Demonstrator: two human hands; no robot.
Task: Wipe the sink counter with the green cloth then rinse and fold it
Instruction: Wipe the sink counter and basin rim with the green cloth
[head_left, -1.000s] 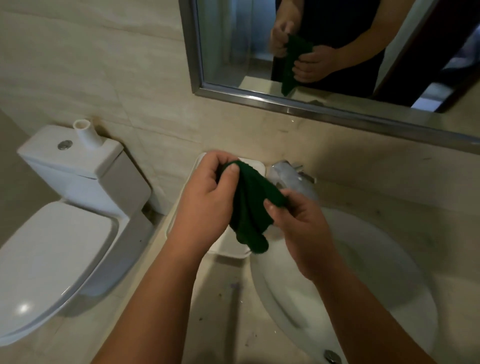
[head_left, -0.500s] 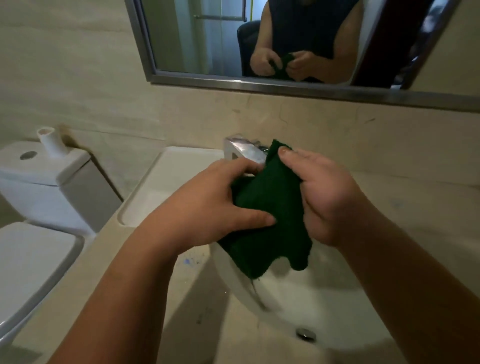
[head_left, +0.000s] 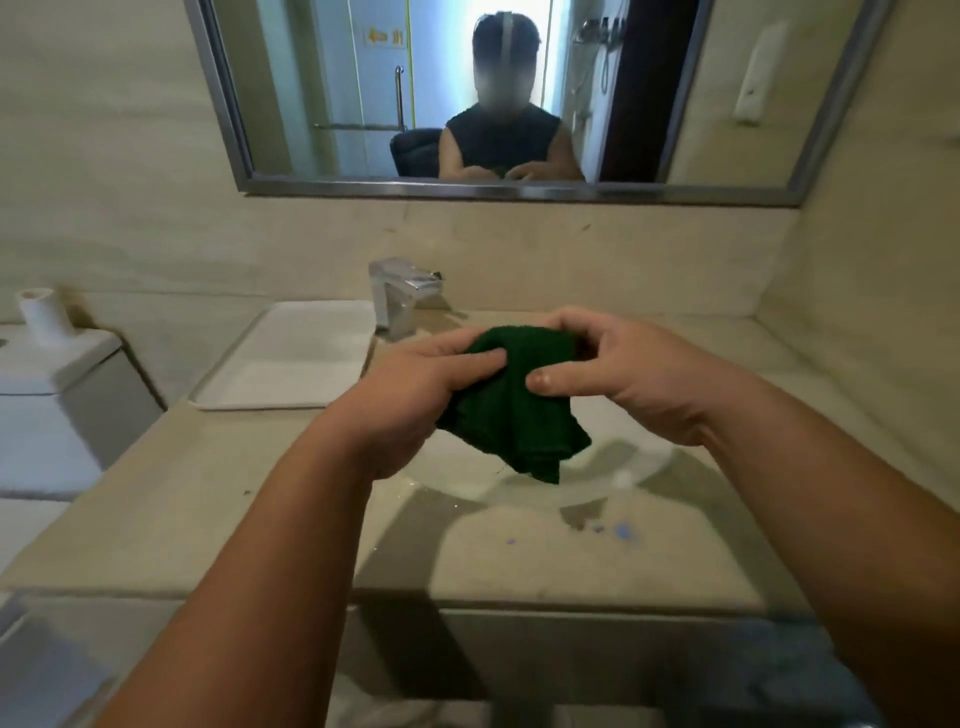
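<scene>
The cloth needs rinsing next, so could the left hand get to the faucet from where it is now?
Probably yes, once freed. The faucet stands just behind and slightly left of the left hand, with nothing between them. But that hand and the right hand both grip the green cloth, so it must let go first.

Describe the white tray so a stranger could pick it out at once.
Start at the chrome faucet behind the basin. Just left of it, on the beige counter, lies the white tray. It is flat, rectangular and shallow-rimmed, unlike the bulky toilet tank further left.
</scene>
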